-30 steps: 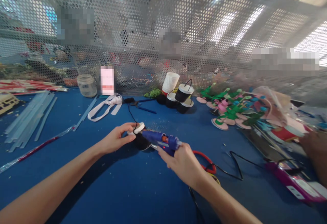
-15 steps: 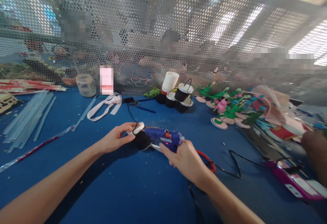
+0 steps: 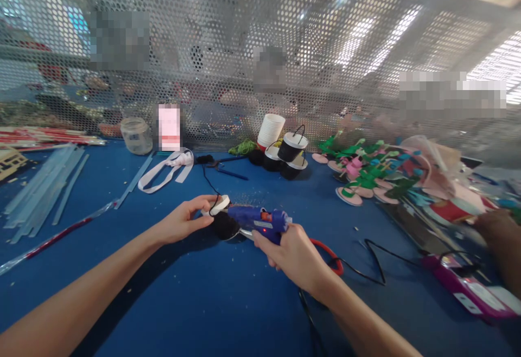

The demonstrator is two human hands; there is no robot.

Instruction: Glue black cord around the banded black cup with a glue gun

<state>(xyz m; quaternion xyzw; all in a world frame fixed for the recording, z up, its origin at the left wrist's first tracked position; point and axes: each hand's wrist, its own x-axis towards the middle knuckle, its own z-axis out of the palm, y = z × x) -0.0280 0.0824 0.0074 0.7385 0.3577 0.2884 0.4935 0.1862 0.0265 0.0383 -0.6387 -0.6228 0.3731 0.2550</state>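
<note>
My left hand (image 3: 186, 219) has its fingers closed round the white rim of a small paper cup wrapped in black yarn (image 3: 225, 225), which lies tilted over the table. A loose strand of the yarn runs up from the cup toward a black bundle (image 3: 204, 159) behind it. Gripped in my right hand (image 3: 296, 255) is a blue hot glue gun (image 3: 256, 221) with a small red light glowing on its side. The gun's nozzle points left at the cup, and whether it touches cannot be made out.
Finished-looking black cups with handles (image 3: 293, 147) stand beside stacked white cups (image 3: 271, 128) at the back. Glue sticks (image 3: 46, 191) lie left, near a glass jar (image 3: 137, 135). A purple power strip (image 3: 468, 286), black cable and another person's hand (image 3: 492, 232) are at right.
The glue gun and my right hand have shifted very slightly left. My left hand keeps its grip on the cup. At the right, the other person's hand has moved slightly left.
</note>
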